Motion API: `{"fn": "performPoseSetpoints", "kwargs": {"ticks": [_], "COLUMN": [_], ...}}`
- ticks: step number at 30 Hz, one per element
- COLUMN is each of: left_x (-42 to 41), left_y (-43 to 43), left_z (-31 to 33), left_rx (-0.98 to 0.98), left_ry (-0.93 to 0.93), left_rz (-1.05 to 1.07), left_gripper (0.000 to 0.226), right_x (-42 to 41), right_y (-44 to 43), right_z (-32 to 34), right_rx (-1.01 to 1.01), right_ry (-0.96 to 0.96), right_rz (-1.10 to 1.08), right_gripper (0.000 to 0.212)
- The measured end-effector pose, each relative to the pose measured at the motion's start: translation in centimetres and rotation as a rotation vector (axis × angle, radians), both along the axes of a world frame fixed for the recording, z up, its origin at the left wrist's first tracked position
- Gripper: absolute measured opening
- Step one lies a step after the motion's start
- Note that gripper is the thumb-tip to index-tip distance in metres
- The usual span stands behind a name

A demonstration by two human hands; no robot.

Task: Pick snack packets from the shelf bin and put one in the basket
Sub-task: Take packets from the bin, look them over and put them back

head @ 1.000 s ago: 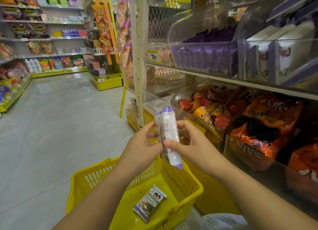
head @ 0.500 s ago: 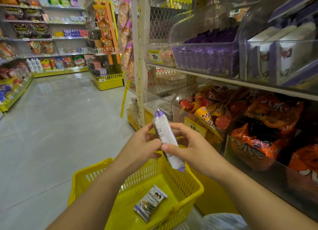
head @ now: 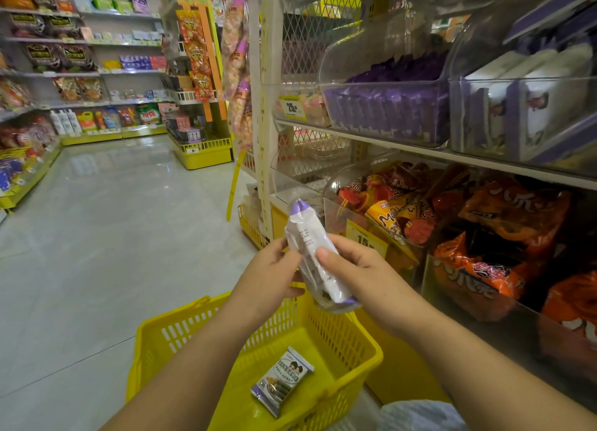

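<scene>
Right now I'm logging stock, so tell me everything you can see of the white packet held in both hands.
The white packet is long, glossy plastic film, with purple ends and small print. It tilts, upper end leaning left, over the yellow basket. The left hand and right hand pinch its middle from either side; the right thumb lies across its face.

White snack packet over yellow basket
</scene>
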State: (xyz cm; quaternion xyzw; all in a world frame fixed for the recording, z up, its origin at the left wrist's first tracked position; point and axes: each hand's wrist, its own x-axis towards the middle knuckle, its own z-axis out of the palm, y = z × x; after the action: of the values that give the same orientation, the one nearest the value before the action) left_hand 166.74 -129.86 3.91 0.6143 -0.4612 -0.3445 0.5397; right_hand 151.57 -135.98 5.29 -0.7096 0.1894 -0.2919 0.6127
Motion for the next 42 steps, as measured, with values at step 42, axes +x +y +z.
{"fn": "performPoseSetpoints", "kwargs": {"ticks": [42], "left_x": [-16.0], "left_y": [-3.0], "left_z": [18.0], "left_rx": [-0.203], "left_ry": [0.149], "left_rz": [-0.277], "left_gripper": [0.023], "right_x": [-17.5], "right_y": [3.1], "right_z": [20.5], "right_rx": [-1.196], "right_ry": [0.395], "right_rz": [-0.404], "right_gripper": [0.029]}}
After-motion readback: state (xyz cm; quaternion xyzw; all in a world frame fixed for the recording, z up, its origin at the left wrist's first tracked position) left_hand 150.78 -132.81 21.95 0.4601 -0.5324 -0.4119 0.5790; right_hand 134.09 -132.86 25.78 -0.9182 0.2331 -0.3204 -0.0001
